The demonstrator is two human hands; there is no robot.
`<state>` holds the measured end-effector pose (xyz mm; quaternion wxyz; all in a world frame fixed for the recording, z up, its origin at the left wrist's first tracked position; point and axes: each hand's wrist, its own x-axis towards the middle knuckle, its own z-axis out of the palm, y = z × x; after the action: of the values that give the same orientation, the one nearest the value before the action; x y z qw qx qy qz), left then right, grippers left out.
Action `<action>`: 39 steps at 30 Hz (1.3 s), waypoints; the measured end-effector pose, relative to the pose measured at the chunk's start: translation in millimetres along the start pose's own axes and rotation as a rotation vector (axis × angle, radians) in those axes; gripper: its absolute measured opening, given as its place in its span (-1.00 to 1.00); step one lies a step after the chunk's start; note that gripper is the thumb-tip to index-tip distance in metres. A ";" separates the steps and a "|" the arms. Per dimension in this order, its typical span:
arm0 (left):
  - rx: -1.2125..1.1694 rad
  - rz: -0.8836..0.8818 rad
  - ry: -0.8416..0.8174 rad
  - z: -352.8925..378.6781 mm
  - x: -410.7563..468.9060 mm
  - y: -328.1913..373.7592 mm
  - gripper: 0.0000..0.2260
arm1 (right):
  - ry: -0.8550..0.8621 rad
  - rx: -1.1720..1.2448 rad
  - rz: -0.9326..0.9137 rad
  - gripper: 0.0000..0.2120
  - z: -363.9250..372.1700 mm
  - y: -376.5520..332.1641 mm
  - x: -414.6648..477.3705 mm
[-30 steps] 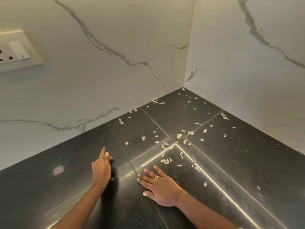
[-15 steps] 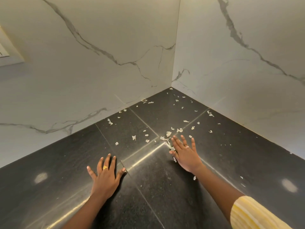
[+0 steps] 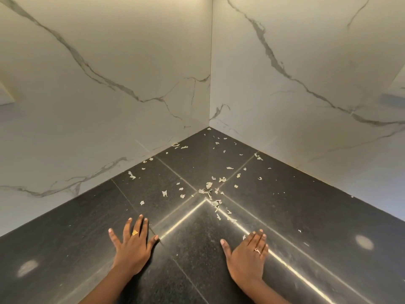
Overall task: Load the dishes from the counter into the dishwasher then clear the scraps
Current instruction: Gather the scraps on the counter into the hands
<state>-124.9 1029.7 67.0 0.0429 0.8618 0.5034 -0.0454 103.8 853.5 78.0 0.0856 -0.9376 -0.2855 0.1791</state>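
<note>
While both hands lie flat on the polished black stone worktop (image 3: pixel 306 216), pale papery scraps (image 3: pixel 209 191) litter its inner corner.
The left hand (image 3: pixel 133 246) rests palm down with fingers spread; the right hand (image 3: pixel 247 257) rests palm down, fingers together, thumb out, one scrap just beside its fingertips. Most scraps cluster where the seams cross, the rest scattered toward the white grey-veined marble walls (image 3: pixel 109 84).

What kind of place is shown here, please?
Probably the corner of a kitchen counter: a dark polished countertop meets two marble-look walls, and small pale scraps lie scattered on it.
</note>
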 end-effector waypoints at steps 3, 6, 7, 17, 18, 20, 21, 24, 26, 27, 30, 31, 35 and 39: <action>0.037 0.022 -0.011 -1.9 2.4 0.6 0.10 | -0.041 -0.063 -0.019 0.36 -2.6 -16.2 10.2; 0.052 0.020 -0.026 -2.2 9.5 12.1 0.11 | -0.019 -0.128 -0.195 0.33 -2.2 -21.5 28.6; 0.053 0.013 -0.027 -2.6 13.8 18.4 0.11 | -0.027 -0.155 -0.299 0.28 -4.1 -21.4 35.2; 0.035 0.140 -0.055 -19.0 55.9 62.9 -0.23 | -0.013 -0.161 -0.711 -0.19 -46.6 -23.8 110.1; 0.001 0.084 -0.012 -20.0 58.6 53.2 -0.14 | 0.009 -0.145 -0.674 -0.21 -53.6 -18.5 123.2; -0.029 -0.100 0.061 -16.4 67.5 25.8 -0.16 | 0.049 -0.093 -0.554 -0.30 -65.5 -6.5 153.2; -0.041 -0.202 0.061 -16.4 72.2 12.4 -0.23 | 0.071 -0.063 -0.486 -0.33 -70.3 1.2 168.9; -0.084 -0.348 0.013 -23.7 85.9 -23.8 -0.31 | 0.114 -0.009 -0.325 -0.32 -81.2 23.7 214.0; -0.088 -0.358 -0.025 -25.3 101.3 -39.8 -0.28 | 0.129 0.003 -0.266 -0.32 -86.1 33.7 240.7; -0.081 -0.351 -0.039 -25.7 110.5 -44.4 -0.28 | 0.129 0.007 -0.243 -0.32 -87.9 36.1 252.2; -0.063 -0.347 -0.044 -29.5 142.3 -45.5 -0.27 | 0.131 -0.008 -0.171 -0.28 -91.9 35.7 282.2; -0.057 -0.344 -0.036 -29.2 153.2 -42.9 -0.26 | 0.139 -0.027 -0.160 -0.27 -92.9 33.9 292.0; -0.045 -0.365 0.013 -23.6 188.5 -26.9 -0.23 | 0.144 -0.019 -0.145 -0.23 -99.9 16.2 328.4; -0.042 -0.338 0.010 -25.0 209.1 0.7 -0.24 | 0.149 0.047 -0.253 -0.28 -99.4 -11.1 354.2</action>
<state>-21.1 1212.9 66.4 0.0500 0.7639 0.6423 -0.0373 410.2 1057.3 70.8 0.1504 -0.9026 -0.3898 0.1034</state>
